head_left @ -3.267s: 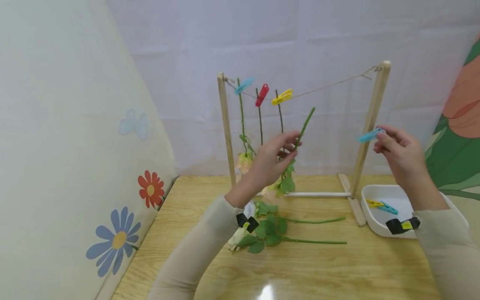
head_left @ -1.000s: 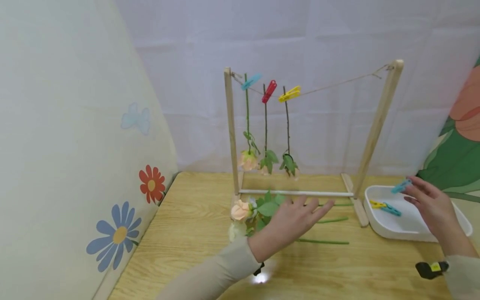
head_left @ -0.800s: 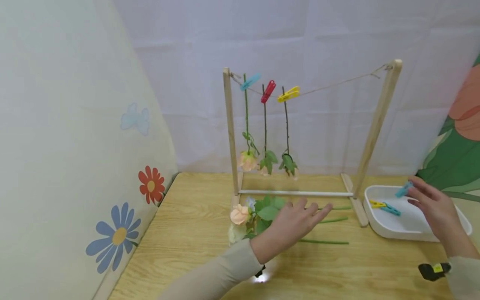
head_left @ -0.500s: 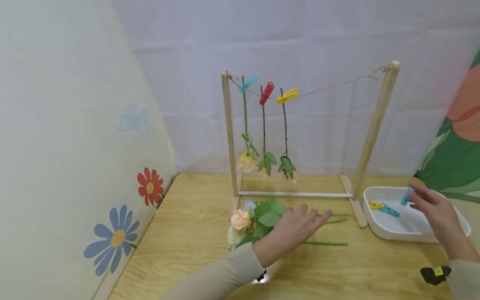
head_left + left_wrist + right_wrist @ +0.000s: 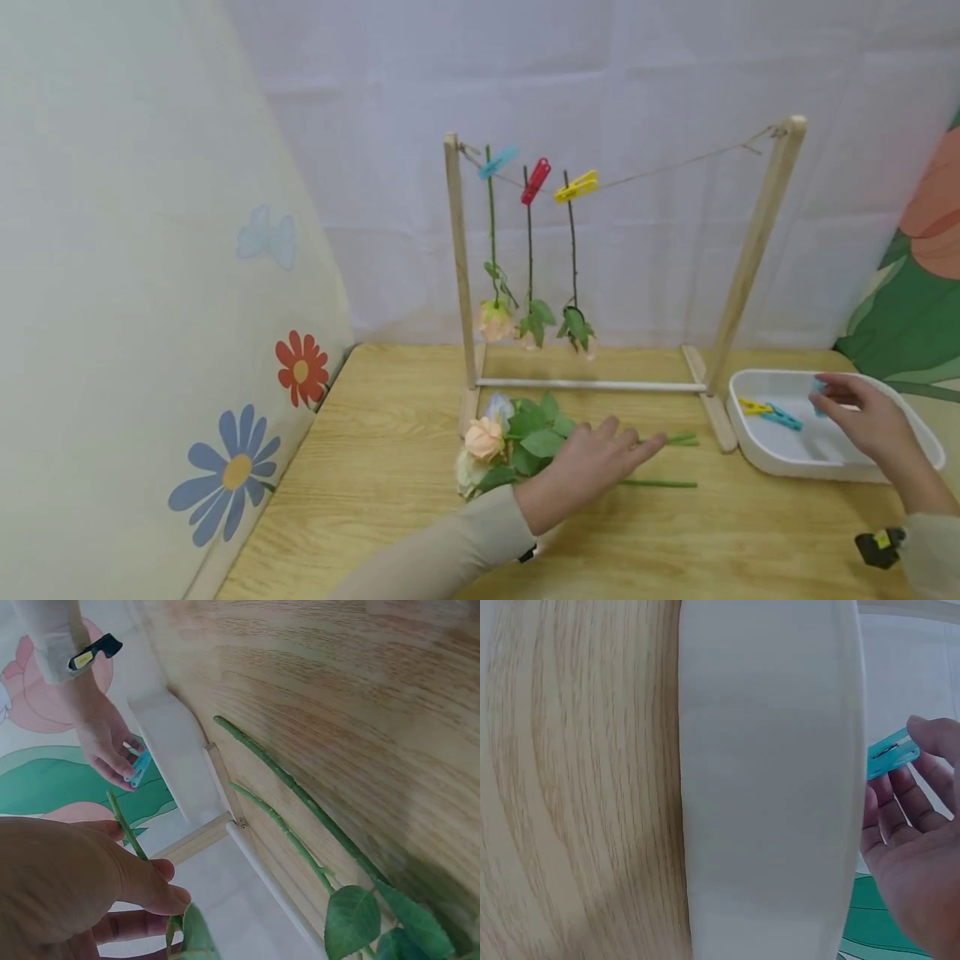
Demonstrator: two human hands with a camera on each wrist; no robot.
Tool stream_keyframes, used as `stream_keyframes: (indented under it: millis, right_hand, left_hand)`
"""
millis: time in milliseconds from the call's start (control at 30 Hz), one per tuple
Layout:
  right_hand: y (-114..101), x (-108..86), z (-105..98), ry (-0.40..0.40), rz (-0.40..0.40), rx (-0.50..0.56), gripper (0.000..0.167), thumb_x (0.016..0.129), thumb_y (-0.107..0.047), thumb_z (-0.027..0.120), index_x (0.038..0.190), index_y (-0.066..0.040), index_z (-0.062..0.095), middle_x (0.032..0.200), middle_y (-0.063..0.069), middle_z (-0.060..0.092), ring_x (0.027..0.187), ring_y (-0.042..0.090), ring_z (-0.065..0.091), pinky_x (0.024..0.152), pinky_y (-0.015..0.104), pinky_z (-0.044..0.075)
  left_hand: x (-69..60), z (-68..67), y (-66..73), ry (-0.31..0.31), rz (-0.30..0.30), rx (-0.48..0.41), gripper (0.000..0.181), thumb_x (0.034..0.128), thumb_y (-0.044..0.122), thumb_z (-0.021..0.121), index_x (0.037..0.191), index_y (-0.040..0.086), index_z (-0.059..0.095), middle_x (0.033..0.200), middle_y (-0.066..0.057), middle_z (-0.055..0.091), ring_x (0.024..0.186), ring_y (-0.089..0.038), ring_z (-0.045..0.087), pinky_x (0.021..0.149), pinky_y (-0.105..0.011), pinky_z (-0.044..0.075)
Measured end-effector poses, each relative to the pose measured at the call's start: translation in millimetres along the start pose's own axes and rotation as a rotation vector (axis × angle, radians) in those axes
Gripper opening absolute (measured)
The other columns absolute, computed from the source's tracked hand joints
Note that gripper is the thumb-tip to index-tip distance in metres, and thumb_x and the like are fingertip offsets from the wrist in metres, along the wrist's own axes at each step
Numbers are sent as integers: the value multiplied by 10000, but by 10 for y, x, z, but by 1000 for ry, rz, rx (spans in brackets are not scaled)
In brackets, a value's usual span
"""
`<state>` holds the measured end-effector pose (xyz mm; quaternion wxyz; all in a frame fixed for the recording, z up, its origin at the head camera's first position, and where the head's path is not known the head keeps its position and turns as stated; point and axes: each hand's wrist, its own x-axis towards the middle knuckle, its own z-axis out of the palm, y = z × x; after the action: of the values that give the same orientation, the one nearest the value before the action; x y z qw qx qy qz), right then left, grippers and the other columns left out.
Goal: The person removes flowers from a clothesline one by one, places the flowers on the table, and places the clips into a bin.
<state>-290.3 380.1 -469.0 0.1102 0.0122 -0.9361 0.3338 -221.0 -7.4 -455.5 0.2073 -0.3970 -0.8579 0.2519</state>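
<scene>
While our left hand (image 5: 588, 467) pinched a green stem (image 5: 129, 829) between thumb and fingers on the near side of the wooden frame (image 5: 757, 250), our right hand (image 5: 870, 417) gripped a light-blue peg (image 5: 892, 753) over the white tray (image 5: 832, 472) at the right. Two other stems (image 5: 300, 791) lay on the bench (image 5: 352, 467), and to the left we saw a peach rose (image 5: 484, 438) among leaves (image 5: 542, 443). A yellow peg (image 5: 753, 407) and a turquoise peg (image 5: 783, 417) sat in the tray. Farther back, three roses (image 5: 495, 320) hung head down, clipped to the string (image 5: 675, 168).
</scene>
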Motion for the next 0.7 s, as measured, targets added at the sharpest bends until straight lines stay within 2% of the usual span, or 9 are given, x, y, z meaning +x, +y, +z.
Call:
stream_keyframes:
  millis: [67, 133, 200, 367, 500, 700]
  right_hand:
    - [12, 0, -8, -13, -35, -35, 491, 1048, -238, 560, 1347, 145, 487, 1184, 370, 561, 1061, 527, 550, 708, 341, 528]
    - [31, 0, -9, -26, -59, -64, 467, 1039, -206, 578, 1331, 149, 497, 1170, 378, 561, 1054, 547, 547, 769, 504, 541]
    - [60, 3, -8, -36, -90, -94, 440, 1023, -165, 602, 1307, 158, 510, 1152, 388, 563, 1029, 549, 554, 803, 625, 499]
    - [154, 23, 5, -32, -173, -146, 374, 964, -62, 663, 1233, 176, 558, 1091, 382, 596, 945, 511, 595, 784, 618, 517]
    - [219, 43, 10, -50, -222, -180, 343, 924, -15, 689, 1179, 191, 587, 1055, 375, 611, 897, 488, 609, 762, 607, 525]
    - [260, 56, 2, -98, -196, -207, 341, 924, -15, 682, 1173, 195, 580, 1043, 377, 591, 899, 502, 594, 775, 620, 501]
  left_hand:
    - [5, 19, 14, -8, -1, -10, 771, 938, 115, 712, 1572, 315, 323, 1194, 145, 661, 949, -85, 624, 498, -182, 442]
    - [6, 33, 27, -15, -2, -14, 779, 934, 117, 716, 1574, 322, 323, 1201, 145, 662, 966, -87, 627, 517, -182, 461]
    - [7, 41, 38, -29, 0, -20, 796, 925, 123, 728, 1578, 322, 319, 1218, 141, 661, 1002, -94, 630, 545, -183, 484]
    - [16, 58, 62, -69, 9, -24, 833, 925, 146, 738, 1599, 320, 281, 1252, 136, 651, 1063, -105, 624, 599, -189, 519]
    - [27, 82, 74, -89, 8, -24, 820, 947, 163, 720, 1607, 327, 261, 1241, 140, 648, 1063, -105, 619, 594, -193, 514]
    - [28, 130, 92, -95, 4, -36, 801, 946, 169, 716, 1598, 335, 283, 1207, 137, 656, 1042, -105, 620, 616, -200, 532]
